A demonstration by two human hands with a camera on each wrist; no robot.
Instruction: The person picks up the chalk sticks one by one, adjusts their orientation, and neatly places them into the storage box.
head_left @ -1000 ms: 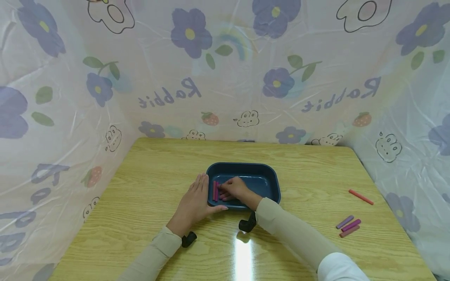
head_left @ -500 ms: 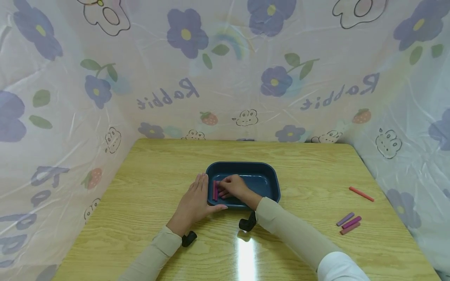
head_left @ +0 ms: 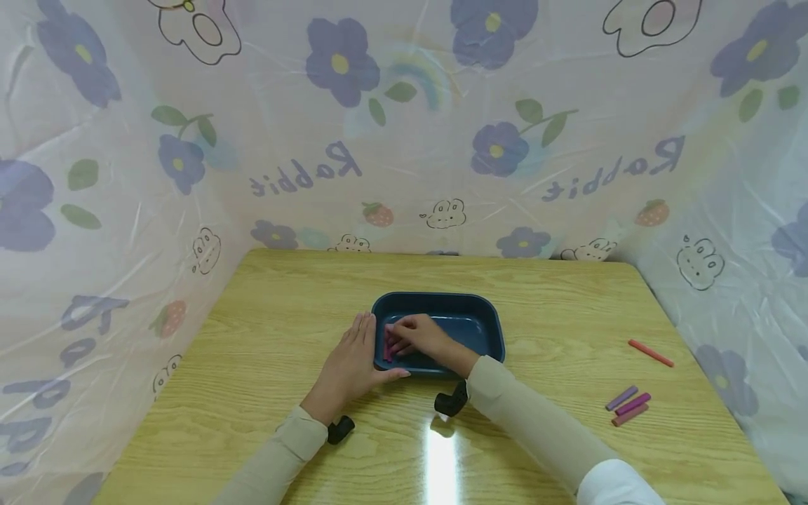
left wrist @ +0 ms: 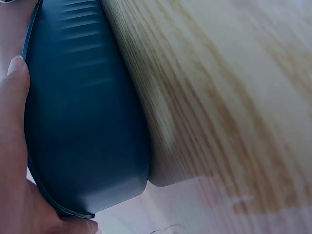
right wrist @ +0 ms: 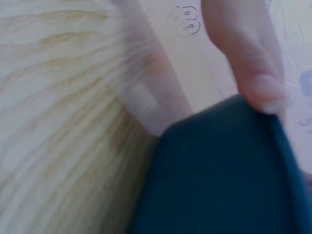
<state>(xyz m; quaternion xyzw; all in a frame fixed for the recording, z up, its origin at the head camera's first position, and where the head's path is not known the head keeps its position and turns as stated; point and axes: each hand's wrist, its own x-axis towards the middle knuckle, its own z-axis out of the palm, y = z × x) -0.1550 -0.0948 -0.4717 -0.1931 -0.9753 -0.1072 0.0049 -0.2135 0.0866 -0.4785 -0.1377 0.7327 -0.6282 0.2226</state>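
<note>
A dark blue rectangular tray [head_left: 470,327] stands on the wooden table. My left hand [head_left: 351,356] lies against its left end, long fingers straight along the wall and thumb across the front rim. That thumb [left wrist: 15,80] also shows at the rim in the left wrist view. My right hand [head_left: 421,335] reaches inside the tray, curled, and pinches a chalk stick at the tray's left end. Pink and magenta chalk sticks [head_left: 387,352] lie side by side there, partly hidden by the right fingers. In the right wrist view, the tray's outer wall [right wrist: 214,180] fills the lower right.
At the table's right lie a purple chalk stick [head_left: 621,398], a magenta one [head_left: 633,403] and a dull pink one [head_left: 630,414]. Farther back is a longer orange-red stick [head_left: 651,353]. Black wrist cameras [head_left: 451,400] hang below both wrists. A patterned cloth [head_left: 404,140] encloses the table.
My right hand has shifted slightly left inside the tray, and its fingers now cover more of the chalk sticks. My left hand stays at the tray's left end.
</note>
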